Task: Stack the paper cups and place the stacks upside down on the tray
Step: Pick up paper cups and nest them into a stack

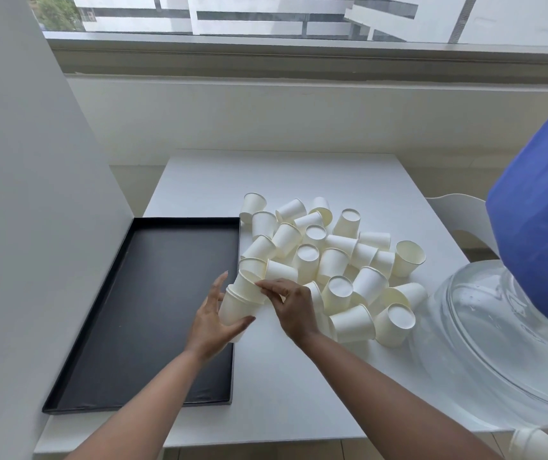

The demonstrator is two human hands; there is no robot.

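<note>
**White table by a big window, cups in a heap**

White table [299, 376] under a wide window [266, 18], with a white wall panel [17, 194] on the left side. Black tray [106, 327] flat on the left part of the table, nothing in it. Big heap of paper cups [332, 257] just right of the tray, some on their sides, some bottom up, some mouth up. Clear glass bowl [498, 343] at the right edge, blue cloth [538, 244] above it.

Short stack of cups [241, 302] up off the table, tilted, over the tray's right edge. Left hand [211, 322] wrapped around the lower cup from the left, thumb underneath, fingers up along its side. Right hand [294, 307] pinching the rim of the top cup with fingertips. Both arms bare, reaching in from below.
</note>
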